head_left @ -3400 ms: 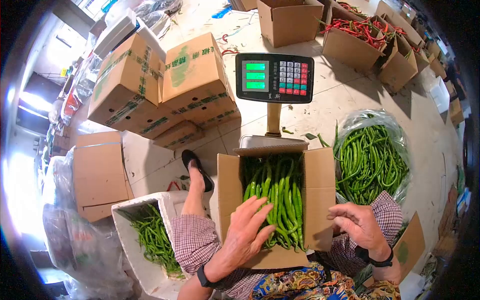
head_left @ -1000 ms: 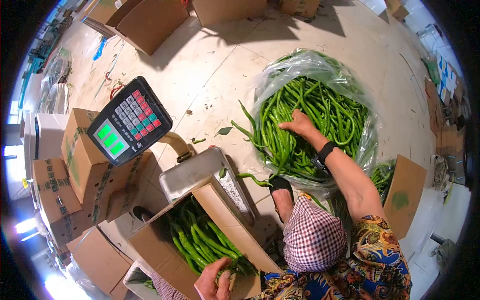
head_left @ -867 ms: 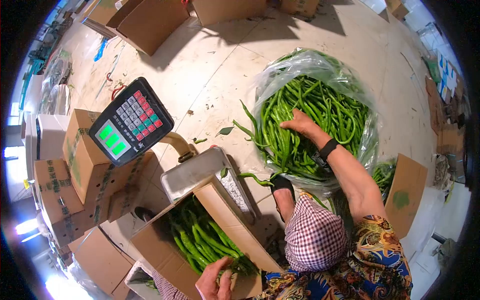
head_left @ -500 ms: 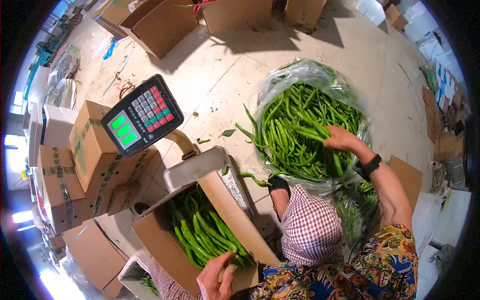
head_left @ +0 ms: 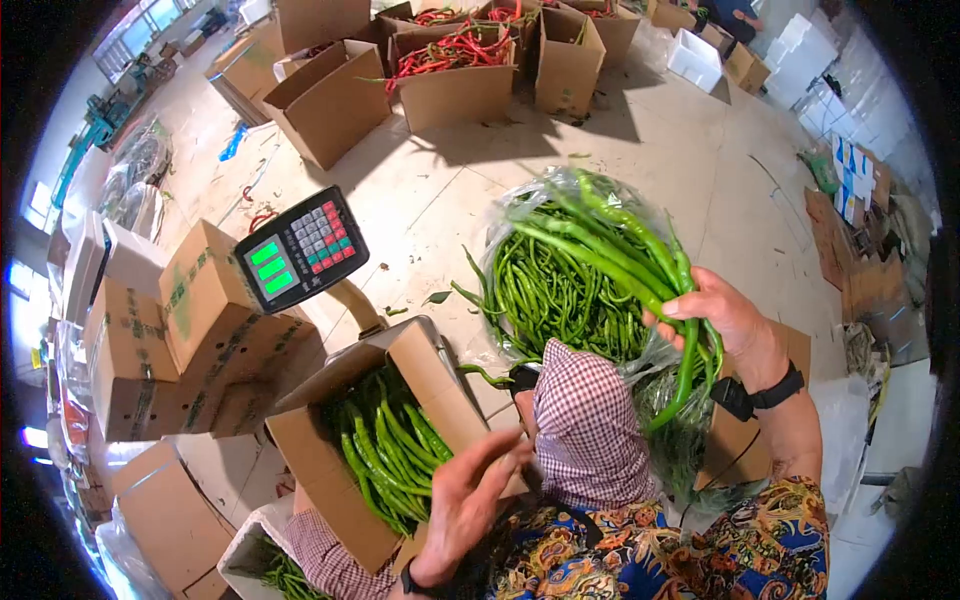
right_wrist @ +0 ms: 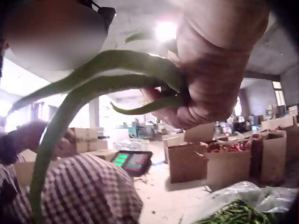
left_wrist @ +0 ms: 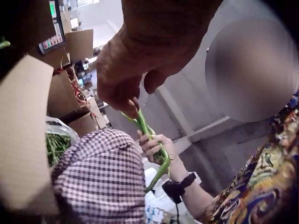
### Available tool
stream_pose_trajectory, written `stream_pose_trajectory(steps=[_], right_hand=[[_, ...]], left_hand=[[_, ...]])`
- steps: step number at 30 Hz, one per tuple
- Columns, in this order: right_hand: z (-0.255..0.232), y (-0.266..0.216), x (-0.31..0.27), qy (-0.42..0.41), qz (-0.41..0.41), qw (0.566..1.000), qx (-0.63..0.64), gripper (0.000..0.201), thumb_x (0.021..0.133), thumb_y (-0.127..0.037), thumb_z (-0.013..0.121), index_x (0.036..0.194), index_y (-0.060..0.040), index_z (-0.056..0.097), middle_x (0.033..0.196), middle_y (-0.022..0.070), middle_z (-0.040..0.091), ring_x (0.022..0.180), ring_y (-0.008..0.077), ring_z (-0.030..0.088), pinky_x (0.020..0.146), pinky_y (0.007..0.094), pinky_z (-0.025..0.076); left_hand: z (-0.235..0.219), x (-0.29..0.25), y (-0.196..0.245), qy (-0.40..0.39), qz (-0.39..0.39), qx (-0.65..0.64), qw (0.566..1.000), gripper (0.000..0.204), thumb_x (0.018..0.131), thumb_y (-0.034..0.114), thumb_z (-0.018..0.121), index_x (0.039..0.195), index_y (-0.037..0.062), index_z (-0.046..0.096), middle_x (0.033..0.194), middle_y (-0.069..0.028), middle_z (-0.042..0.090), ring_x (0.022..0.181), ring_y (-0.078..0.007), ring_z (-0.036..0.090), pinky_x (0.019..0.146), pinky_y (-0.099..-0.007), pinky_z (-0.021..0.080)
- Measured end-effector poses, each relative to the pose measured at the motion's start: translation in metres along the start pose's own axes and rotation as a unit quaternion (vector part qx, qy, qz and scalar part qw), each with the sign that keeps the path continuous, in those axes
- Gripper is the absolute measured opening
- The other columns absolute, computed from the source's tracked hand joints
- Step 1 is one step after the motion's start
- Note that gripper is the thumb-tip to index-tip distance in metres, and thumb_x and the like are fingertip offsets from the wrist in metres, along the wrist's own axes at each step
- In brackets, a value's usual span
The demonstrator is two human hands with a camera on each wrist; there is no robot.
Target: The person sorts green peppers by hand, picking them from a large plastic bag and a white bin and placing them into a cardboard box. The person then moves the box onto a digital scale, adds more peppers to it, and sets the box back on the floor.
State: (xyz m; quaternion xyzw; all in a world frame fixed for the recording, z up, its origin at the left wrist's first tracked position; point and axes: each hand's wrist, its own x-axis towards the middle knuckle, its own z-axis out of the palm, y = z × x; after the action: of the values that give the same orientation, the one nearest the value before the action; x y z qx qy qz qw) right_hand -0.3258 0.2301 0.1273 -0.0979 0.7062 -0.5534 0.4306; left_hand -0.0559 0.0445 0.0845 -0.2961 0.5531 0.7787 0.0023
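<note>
My right hand (head_left: 725,315) grips a bunch of long green chili peppers (head_left: 625,265), raised over the near right side of the plastic bag (head_left: 645,190) of green peppers. Several pepper ends stick out below the fist, and in the right wrist view two long peppers (right_wrist: 107,60) curve away from it. My left hand (head_left: 465,505) holds nothing, its fingers loosely bent beside the right flap of the cardboard box (head_left: 310,465). Inside that box lie green peppers (head_left: 385,440) in lengthwise rows. The left wrist view shows my left hand (left_wrist: 154,51) overlapping the tips of the held peppers.
A scale display (head_left: 300,250) with green digits stands behind the box. Taped cartons (head_left: 220,320) are stacked at left, above a white foam box (head_left: 240,570) with peppers. Open boxes of red peppers (head_left: 455,55) line the back. A checked-cloth knee (head_left: 590,430) separates box and bag.
My right hand has come up out of the bag with a bunch of peppers and drawn toward the body. My left hand has moved right, off the box's peppers. The head view has tilted up.
</note>
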Motion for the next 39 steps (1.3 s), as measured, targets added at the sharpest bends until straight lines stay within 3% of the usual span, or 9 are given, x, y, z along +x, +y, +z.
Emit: stream_pose_trajectory(steps=[6, 10, 16, 20, 24, 26, 31, 34, 39], right_hand=[[0.075, -0.023, -0.026, -0.147, -0.028, 0.988, -0.036, 0.046, 0.083, -0.014, 0.061, 0.125, 0.0006, 0.049, 0.096, 0.0085, 0.063, 0.077, 0.0122, 0.061, 0.065, 0.0254, 0.053], [0.107, -0.012, -0.034, -0.180, 0.025, 0.983, 0.000, 0.041, 0.086, -0.013, 0.058, 0.124, 0.0004, 0.051, 0.100, 0.0091, 0.063, 0.078, 0.0132, 0.062, 0.068, 0.0261, 0.054], [0.134, 0.015, -0.028, -0.252, 0.089, 0.962, 0.065, 0.044, 0.084, -0.007, 0.053, 0.127, 0.0012, 0.049, 0.109, 0.0126, 0.062, 0.085, 0.0178, 0.065, 0.071, 0.0275, 0.055], [0.142, 0.038, -0.024, -0.284, 0.055, 0.955, 0.068, 0.052, 0.082, -0.007, 0.054, 0.132, 0.0017, 0.044, 0.115, 0.0130, 0.061, 0.091, 0.0196, 0.065, 0.076, 0.0317, 0.055], [0.159, 0.054, -0.027, -0.329, 0.121, 0.929, 0.119, 0.044, 0.084, -0.010, 0.054, 0.126, 0.0033, 0.047, 0.109, 0.0178, 0.063, 0.089, 0.0265, 0.067, 0.079, 0.0382, 0.057], [0.159, 0.075, -0.013, -0.357, 0.164, 0.903, 0.172, 0.043, 0.087, -0.012, 0.052, 0.127, 0.0042, 0.046, 0.109, 0.0218, 0.063, 0.087, 0.0302, 0.068, 0.078, 0.0416, 0.058], [0.170, 0.106, -0.003, -0.356, 0.207, 0.856, 0.312, 0.043, 0.094, -0.015, 0.044, 0.133, 0.0036, 0.043, 0.117, 0.0238, 0.061, 0.101, 0.0347, 0.065, 0.088, 0.0461, 0.054], [0.174, 0.113, -0.001, -0.337, 0.204, 0.864, 0.313, 0.044, 0.096, -0.019, 0.044, 0.133, 0.0053, 0.044, 0.120, 0.0211, 0.061, 0.104, 0.0325, 0.064, 0.091, 0.0438, 0.052], [0.160, 0.094, -0.008, -0.317, 0.117, 0.900, 0.277, 0.047, 0.097, -0.025, 0.044, 0.131, 0.0069, 0.046, 0.121, 0.0212, 0.060, 0.107, 0.0283, 0.062, 0.091, 0.0385, 0.050]], left_hand=[[0.011, 0.040, 0.011, -0.021, 0.148, -0.123, 0.981, 0.044, 0.094, 0.022, 0.060, 0.128, -0.0034, 0.050, 0.119, -0.0116, 0.060, 0.104, -0.0181, 0.059, 0.087, -0.0302, 0.047], [0.006, 0.037, 0.008, -0.026, 0.127, -0.279, 0.951, 0.039, 0.097, 0.026, 0.057, 0.126, 0.0004, 0.053, 0.113, -0.0069, 0.062, 0.097, -0.0145, 0.060, 0.077, -0.0266, 0.047], [-0.016, 0.019, -0.020, -0.010, 0.137, -0.337, 0.931, 0.031, 0.099, 0.021, 0.053, 0.121, 0.0001, 0.056, 0.105, -0.0061, 0.065, 0.092, -0.0125, 0.061, 0.076, -0.0238, 0.048], [-0.014, 0.012, -0.026, 0.017, 0.156, -0.339, 0.928, 0.041, 0.096, 0.023, 0.057, 0.130, 0.0034, 0.046, 0.117, -0.0073, 0.059, 0.095, -0.0154, 0.059, 0.074, -0.0258, 0.048], [-0.022, 0.014, -0.035, 0.014, 0.073, -0.337, 0.939, 0.053, 0.093, 0.020, 0.061, 0.136, 0.0010, 0.038, 0.128, -0.0148, 0.055, 0.112, -0.0238, 0.058, 0.091, -0.0375, 0.051], [-0.027, 0.019, -0.043, 0.015, 0.066, -0.390, 0.918, 0.044, 0.092, 0.016, 0.061, 0.130, -0.0003, 0.047, 0.120, -0.0170, 0.061, 0.111, -0.0271, 0.060, 0.095, -0.0421, 0.051], [-0.039, 0.024, -0.069, 0.038, 0.066, -0.420, 0.904, 0.033, 0.091, 0.016, 0.063, 0.119, 0.0000, 0.056, 0.114, -0.0154, 0.064, 0.108, -0.0271, 0.062, 0.094, -0.0406, 0.052], [-0.055, 0.027, -0.082, -0.008, 0.056, -0.434, 0.899, 0.033, 0.090, 0.018, 0.064, 0.117, -0.0006, 0.057, 0.113, -0.0144, 0.065, 0.111, -0.0274, 0.060, 0.094, -0.0415, 0.052], [-0.070, 0.024, -0.084, 0.091, 0.121, -0.523, 0.839, 0.028, 0.091, 0.011, 0.063, 0.114, -0.0014, 0.056, 0.112, -0.0164, 0.064, 0.107, -0.0294, 0.062, 0.094, -0.0432, 0.052]])
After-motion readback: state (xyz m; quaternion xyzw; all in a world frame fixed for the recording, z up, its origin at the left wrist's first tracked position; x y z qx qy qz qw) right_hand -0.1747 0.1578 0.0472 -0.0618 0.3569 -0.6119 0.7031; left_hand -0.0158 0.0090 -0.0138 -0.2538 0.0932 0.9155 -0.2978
